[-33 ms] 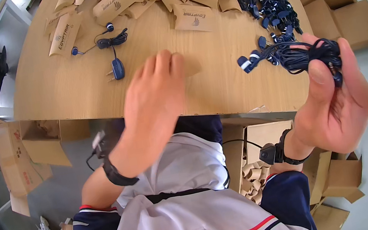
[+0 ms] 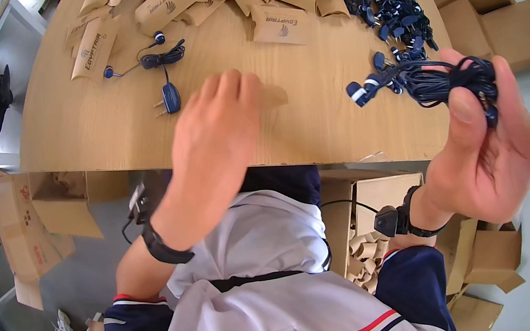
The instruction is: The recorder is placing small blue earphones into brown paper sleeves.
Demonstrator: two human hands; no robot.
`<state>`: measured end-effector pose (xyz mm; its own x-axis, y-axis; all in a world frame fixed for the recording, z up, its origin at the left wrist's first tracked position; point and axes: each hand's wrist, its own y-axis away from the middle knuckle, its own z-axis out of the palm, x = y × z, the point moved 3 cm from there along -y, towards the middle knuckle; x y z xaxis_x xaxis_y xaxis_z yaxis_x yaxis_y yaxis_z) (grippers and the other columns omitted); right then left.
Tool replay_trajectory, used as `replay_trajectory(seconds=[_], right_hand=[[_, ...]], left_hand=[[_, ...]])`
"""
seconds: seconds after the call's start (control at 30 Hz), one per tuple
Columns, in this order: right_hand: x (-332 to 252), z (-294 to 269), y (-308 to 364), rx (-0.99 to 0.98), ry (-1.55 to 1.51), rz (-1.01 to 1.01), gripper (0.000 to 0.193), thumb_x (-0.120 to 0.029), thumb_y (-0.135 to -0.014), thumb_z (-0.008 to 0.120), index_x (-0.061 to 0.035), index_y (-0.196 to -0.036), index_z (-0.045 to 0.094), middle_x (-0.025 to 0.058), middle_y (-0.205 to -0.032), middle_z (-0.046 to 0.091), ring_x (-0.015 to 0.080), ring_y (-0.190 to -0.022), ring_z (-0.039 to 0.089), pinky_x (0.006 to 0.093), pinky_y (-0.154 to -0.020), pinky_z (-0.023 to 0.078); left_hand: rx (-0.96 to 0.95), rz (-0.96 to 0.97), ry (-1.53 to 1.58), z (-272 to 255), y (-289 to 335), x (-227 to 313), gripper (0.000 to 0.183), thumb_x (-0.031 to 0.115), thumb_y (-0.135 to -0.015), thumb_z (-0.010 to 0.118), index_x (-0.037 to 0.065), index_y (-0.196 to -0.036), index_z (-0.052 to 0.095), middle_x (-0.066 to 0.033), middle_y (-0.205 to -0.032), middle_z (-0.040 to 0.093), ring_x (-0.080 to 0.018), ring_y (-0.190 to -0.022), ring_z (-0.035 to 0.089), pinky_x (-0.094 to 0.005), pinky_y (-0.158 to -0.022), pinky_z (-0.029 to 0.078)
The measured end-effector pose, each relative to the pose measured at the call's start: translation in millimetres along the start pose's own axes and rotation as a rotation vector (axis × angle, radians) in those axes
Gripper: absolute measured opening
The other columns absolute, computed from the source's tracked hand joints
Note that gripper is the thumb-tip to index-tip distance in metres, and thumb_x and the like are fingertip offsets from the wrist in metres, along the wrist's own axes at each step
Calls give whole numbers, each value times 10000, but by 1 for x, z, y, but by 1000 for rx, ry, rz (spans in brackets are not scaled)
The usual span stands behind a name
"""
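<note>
My right hand (image 2: 490, 154) is raised over the right side of the table, thumb and fingers closed on a bundle of dark earphones (image 2: 435, 82). The cable is coiled and tied, and the earbuds with white rings stick out to the left. My left hand (image 2: 216, 131) hovers at the table's near edge, back upward, with fingers pressed together and curled down. Its fingertips and anything under them are hidden. Beyond it lies another coiled pair of earphones (image 2: 162, 57) with a two-pin plug (image 2: 171, 98) on the table.
Brown pillow-shaped cartons (image 2: 169, 4) are heaped along the table's (image 2: 95, 124) far side. A tangled pile of dark earphones (image 2: 390, 12) lies at the far right. Cardboard boxes (image 2: 515, 33) stand right of the table, and an open carton (image 2: 63, 208) sits at lower left.
My left hand has shifted slightly to the left. My right hand, with the earphones, has moved very slightly to the right.
</note>
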<state>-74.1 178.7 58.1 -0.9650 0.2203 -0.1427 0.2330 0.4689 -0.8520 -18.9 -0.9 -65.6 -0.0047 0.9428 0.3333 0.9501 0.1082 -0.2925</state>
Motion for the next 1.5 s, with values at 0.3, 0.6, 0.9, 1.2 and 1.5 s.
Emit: replay_trajectory(seconds=[0.3, 0.6, 0.9, 1.2, 1.5], right_hand=[[-17, -1, -8, 171, 36, 82, 473, -150, -922, 648, 226, -1162, 491, 390, -852, 626, 366, -682, 663, 397, -651, 594], [-46, -24, -17, -651, -26, 285, 351, -57, -979, 487, 168, -1239, 418, 376, -947, 623, 319, -757, 684, 381, -618, 592], [-5, 39, -8, -322, -806, 8, 173, 3, -946, 509, 19, -1118, 517, 273, -956, 664, 299, -765, 684, 317, -672, 525], [-7, 39, 1, -403, -582, 81, 94, -3, -899, 572, -12, -988, 604, 265, -909, 698, 256, -830, 631, 305, -718, 483], [-7, 37, 13, -141, -752, 391, 177, -188, -929, 633, -15, -945, 598, 283, -897, 693, 287, -882, 649, 353, -725, 513]], left_hand=[[-138, -42, 1399, -20, 14, 26, 224, -9, -861, 637, 4, -1080, 593, -36, -1004, 674, -96, -849, 596, -254, -796, 470], [-42, -1, 1254, -21, 10, 25, 249, 76, -796, 734, 8, -994, 599, -26, -900, 600, -93, -831, 545, -241, -772, 437], [-3, 79, 1396, -27, 12, 31, 311, 90, -755, 794, 5, -1008, 637, -109, -897, 656, -220, -770, 613, -307, -718, 478], [-410, -130, 1888, -21, 17, 32, 309, 139, -861, 741, 4, -1122, 648, -49, -927, 695, -98, -768, 625, -254, -708, 505], [-324, -42, 1690, -19, 14, 34, 271, 146, -880, 717, -8, -1096, 660, -37, -887, 691, -86, -736, 640, -243, -645, 523]])
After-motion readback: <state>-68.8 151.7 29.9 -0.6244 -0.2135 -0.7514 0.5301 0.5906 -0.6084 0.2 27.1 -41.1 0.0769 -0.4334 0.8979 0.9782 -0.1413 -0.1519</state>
